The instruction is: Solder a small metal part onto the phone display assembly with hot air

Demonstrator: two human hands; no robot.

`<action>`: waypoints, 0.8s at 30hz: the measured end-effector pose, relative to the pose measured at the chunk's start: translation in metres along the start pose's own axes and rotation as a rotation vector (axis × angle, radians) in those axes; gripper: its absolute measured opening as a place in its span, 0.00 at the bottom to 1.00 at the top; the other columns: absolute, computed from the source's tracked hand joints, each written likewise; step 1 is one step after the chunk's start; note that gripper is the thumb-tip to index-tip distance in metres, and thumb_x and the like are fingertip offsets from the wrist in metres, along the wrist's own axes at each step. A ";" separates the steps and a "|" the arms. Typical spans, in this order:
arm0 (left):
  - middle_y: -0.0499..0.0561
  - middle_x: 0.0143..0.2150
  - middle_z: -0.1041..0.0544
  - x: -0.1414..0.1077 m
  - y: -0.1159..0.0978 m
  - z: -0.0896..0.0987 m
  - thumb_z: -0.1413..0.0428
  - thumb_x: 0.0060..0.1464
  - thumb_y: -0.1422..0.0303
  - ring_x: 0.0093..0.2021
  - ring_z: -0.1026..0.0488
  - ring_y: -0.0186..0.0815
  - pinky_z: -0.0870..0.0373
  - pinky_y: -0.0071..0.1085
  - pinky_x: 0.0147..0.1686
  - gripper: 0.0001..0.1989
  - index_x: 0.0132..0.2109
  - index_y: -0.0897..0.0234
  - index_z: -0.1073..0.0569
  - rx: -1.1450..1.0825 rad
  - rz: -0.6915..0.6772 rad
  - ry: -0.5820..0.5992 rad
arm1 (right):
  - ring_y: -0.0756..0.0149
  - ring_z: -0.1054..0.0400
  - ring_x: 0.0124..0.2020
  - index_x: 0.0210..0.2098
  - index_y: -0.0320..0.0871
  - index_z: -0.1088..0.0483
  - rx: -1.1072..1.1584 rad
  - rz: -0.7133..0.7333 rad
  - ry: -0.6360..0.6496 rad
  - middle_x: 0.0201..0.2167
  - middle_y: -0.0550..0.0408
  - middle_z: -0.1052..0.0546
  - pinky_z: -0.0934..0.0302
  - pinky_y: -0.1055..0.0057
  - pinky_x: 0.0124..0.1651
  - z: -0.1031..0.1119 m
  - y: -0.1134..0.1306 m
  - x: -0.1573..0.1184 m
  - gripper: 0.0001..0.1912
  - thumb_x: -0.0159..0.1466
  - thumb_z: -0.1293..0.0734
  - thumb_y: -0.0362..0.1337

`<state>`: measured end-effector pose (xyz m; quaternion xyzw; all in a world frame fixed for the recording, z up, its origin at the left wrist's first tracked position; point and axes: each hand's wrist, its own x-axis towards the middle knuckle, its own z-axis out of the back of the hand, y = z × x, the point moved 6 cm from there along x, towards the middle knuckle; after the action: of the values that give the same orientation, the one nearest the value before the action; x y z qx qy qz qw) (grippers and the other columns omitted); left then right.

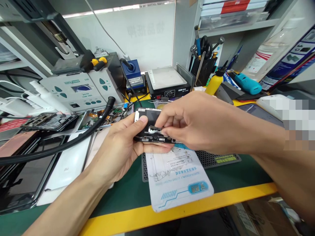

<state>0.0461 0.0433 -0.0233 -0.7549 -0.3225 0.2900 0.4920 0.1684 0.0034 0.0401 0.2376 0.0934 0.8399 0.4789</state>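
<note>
My left hand [128, 137] is wrapped round an opened phone [147, 122], thumb on its upper left face and fingers beneath. The phone's dark inside faces me, with small parts along its near edge. A small thin metal piece [155, 130], shiny and blade-like, is pinched between the thumb and fingers of my right hand [182, 123]. It lies over the phone's inside; whether it touches is hard to tell. My right hand covers the phone's right part. Under the phone a white printed card [179, 183] rests on a dark perforated mat [219, 160].
A black hose [95, 126] crosses the left side before a grey soldering station [81, 88]. Phone panels [66, 164] and a tray of small circuit parts [94, 116] lie at left. Behind stand a heating plate [167, 82], a tool holder [203, 70] and a yellow bottle [215, 82].
</note>
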 end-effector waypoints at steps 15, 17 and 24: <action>0.49 0.61 0.28 -0.014 -0.007 -0.004 0.47 0.66 0.60 0.59 0.30 0.44 0.21 0.35 0.48 0.13 0.55 0.55 0.27 0.128 -0.080 -0.025 | 0.70 0.35 0.25 0.33 0.50 0.25 0.063 -0.317 -0.022 0.25 0.64 0.25 0.49 0.72 0.25 0.001 -0.008 -0.017 0.07 0.64 0.35 0.33; 0.49 0.63 0.29 -0.015 -0.009 -0.005 0.47 0.66 0.60 0.61 0.32 0.45 0.22 0.36 0.49 0.14 0.55 0.54 0.27 0.165 -0.082 -0.039 | 0.68 0.35 0.29 0.31 0.50 0.26 0.059 -0.329 -0.019 0.26 0.62 0.25 0.48 0.71 0.27 0.000 -0.007 -0.019 0.08 0.64 0.35 0.32; 0.52 0.60 0.26 -0.017 -0.011 -0.005 0.44 0.62 0.58 0.60 0.31 0.48 0.22 0.37 0.49 0.17 0.55 0.58 0.27 0.150 -0.114 -0.143 | 0.65 0.34 0.33 0.32 0.47 0.27 0.052 -0.301 -0.040 0.30 0.59 0.26 0.46 0.69 0.33 -0.001 -0.001 -0.021 0.08 0.65 0.36 0.31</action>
<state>0.0377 0.0309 -0.0093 -0.6738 -0.3767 0.3377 0.5385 0.1776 -0.0144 0.0328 0.2500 0.1400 0.7511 0.5948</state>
